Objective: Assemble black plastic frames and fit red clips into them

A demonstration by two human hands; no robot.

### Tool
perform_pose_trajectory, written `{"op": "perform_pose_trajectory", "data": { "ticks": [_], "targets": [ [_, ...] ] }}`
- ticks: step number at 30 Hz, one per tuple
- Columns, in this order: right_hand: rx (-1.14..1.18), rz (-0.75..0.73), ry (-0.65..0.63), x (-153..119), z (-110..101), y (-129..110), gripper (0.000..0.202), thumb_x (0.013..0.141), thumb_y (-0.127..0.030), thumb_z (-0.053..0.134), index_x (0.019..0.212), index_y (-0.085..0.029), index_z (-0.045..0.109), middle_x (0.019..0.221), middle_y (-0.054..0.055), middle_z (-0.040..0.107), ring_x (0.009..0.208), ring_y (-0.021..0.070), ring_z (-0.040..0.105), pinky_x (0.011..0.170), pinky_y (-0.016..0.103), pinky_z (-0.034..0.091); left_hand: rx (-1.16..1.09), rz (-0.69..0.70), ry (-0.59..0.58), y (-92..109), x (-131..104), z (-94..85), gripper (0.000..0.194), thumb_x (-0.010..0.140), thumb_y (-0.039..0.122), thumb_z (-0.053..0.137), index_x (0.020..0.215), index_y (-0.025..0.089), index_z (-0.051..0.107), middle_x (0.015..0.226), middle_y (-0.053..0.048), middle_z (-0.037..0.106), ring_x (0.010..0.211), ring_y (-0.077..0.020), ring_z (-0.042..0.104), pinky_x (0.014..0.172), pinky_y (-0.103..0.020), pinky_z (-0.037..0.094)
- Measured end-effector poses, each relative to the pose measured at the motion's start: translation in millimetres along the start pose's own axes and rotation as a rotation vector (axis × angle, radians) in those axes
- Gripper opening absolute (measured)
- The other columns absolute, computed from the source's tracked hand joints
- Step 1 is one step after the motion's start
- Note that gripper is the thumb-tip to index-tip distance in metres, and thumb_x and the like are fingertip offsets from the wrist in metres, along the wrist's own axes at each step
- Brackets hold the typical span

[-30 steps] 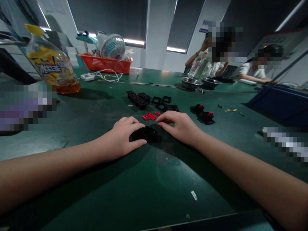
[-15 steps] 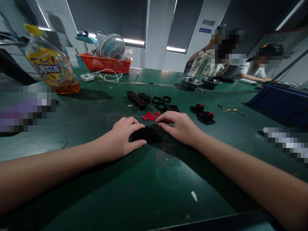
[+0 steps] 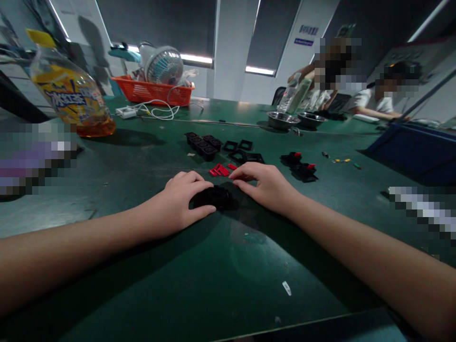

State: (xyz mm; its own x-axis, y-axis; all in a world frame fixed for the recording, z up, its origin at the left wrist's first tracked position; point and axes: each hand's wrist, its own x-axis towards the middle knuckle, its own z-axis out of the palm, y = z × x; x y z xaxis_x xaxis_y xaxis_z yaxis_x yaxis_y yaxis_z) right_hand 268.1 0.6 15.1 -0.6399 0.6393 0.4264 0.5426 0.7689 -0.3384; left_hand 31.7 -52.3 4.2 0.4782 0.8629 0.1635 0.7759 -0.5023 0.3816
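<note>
My left hand [image 3: 183, 199] is wrapped round the left side of a dark black part [image 3: 219, 197] on the green table [image 3: 213, 275], thumb in front and fingers behind. My right hand [image 3: 265, 185] is just right of that part, its thumb and fingertips bent toward each other; a bit of red shows at the fingertips, too small to make out. Several small red pieces [image 3: 219, 170] lie behind the hands. Beyond them are black cup-like parts [image 3: 204, 146] and black square frames [image 3: 245, 145]. Black parts with red tips [image 3: 302, 170] lie to the right.
At the left stands a large drink bottle [image 3: 73, 90]. An orange basket [image 3: 153, 90] holds a fan, with a white cable [image 3: 160, 111] before it. Metal bowls [image 3: 283, 120] and a blue bin [image 3: 416, 152] are at the right. Two people are at the far right.
Both hands keep nearly the same pose and place. The camera view has shifted slightly, and the farther person at the back right has changed posture.
</note>
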Motion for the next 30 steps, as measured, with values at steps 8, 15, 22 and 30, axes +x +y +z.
{"op": "perform_pose_trajectory", "data": {
  "ticks": [8,15,22,30],
  "targets": [
    [-0.001,0.002,-0.011,0.2,0.3,-0.6,0.016,0.086,-0.011,0.058,0.092,-0.018,0.072,0.093,0.005,0.074,0.084,0.0178,0.068,0.08,0.031,0.053,0.002,-0.003,-0.005,1.2,0.3,-0.3,0.044,0.087,0.046,0.058,0.122,0.02,0.064,0.118,-0.011,0.059,0.111,-0.0313,0.051,0.1,-0.051,0.042],
    [-0.011,0.017,-0.019,0.6,-0.6,-2.3,0.017,0.086,-0.012,0.058,0.093,-0.018,0.072,0.093,0.005,0.074,0.084,0.0183,0.069,0.08,0.032,0.053,0.005,0.009,-0.012,2.0,0.5,-1.1,0.048,0.087,0.046,0.057,0.124,0.016,0.064,0.118,-0.014,0.058,0.111,-0.0324,0.05,0.1,-0.051,0.041],
    [-0.007,0.001,-0.012,0.3,0.6,-0.3,0.016,0.086,-0.011,0.059,0.094,-0.016,0.072,0.092,0.005,0.075,0.084,0.018,0.069,0.079,0.03,0.053,0.018,-0.014,-0.039,3.1,1.3,-1.8,0.047,0.087,0.049,0.058,0.124,0.019,0.063,0.121,-0.013,0.058,0.115,-0.0333,0.05,0.101,-0.052,0.041],
    [-0.026,-0.02,0.012,-0.7,1.9,-1.2,0.016,0.085,-0.009,0.06,0.094,-0.015,0.072,0.091,0.006,0.075,0.083,0.0181,0.069,0.077,0.029,0.053,0.05,0.024,-0.033,0.7,2.5,1.1,0.05,0.086,0.05,0.063,0.125,0.019,0.062,0.12,-0.012,0.059,0.114,-0.0319,0.05,0.1,-0.051,0.041]
  ]
}}
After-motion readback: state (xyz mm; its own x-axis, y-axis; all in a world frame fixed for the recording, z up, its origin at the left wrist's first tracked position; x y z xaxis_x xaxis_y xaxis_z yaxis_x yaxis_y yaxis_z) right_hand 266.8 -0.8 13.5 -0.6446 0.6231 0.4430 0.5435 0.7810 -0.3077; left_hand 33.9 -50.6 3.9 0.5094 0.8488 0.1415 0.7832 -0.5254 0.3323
